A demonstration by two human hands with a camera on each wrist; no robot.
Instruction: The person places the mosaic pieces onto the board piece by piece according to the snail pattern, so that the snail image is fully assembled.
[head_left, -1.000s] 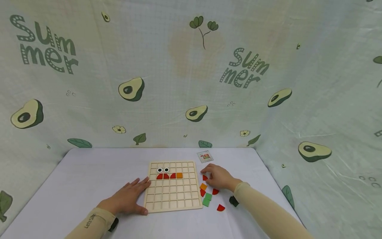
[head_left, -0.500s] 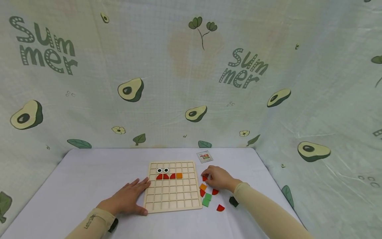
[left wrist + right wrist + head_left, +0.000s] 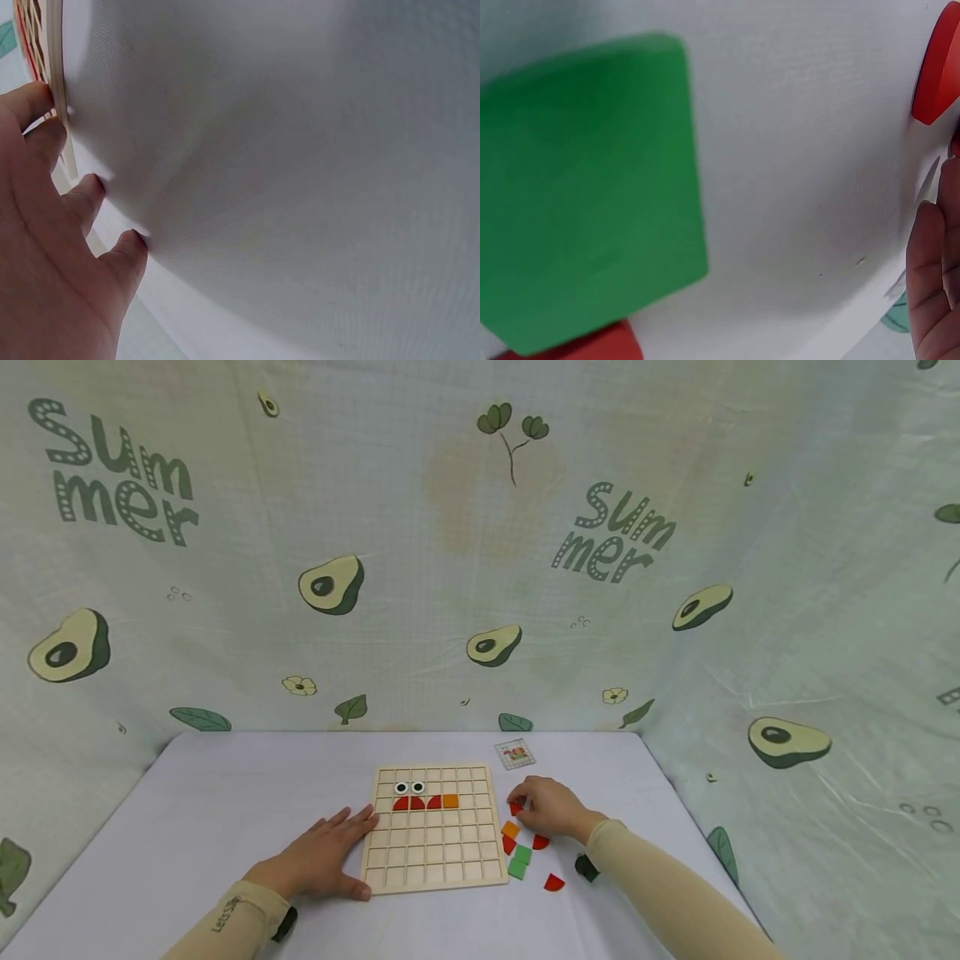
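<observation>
My left hand (image 3: 318, 857) lies with its fingers spread at the left side of a wooden grid board (image 3: 438, 847); its fingertips touch the board's edge in the left wrist view. Set in the board are two eye tiles (image 3: 409, 787), several red quarter-circle tiles (image 3: 417, 802) and an orange square tile (image 3: 451, 801). To the right of the board, my right hand (image 3: 557, 806) has curled fingers and pinches a red quarter-circle tile (image 3: 515, 808) at the table. The right wrist view shows only part of these fingers, at its right edge.
Loose tiles lie near the right hand: an orange square (image 3: 510, 829), green tiles (image 3: 519, 861) and more red quarter-circles (image 3: 554, 882). A picture card (image 3: 515, 753) lies behind the board's right corner. A patterned cloth (image 3: 405, 543) hangs behind the table.
My right hand's fingers have come down and closed in on the red quarter-circle tile. The left hand has stayed where it was at the board.
</observation>
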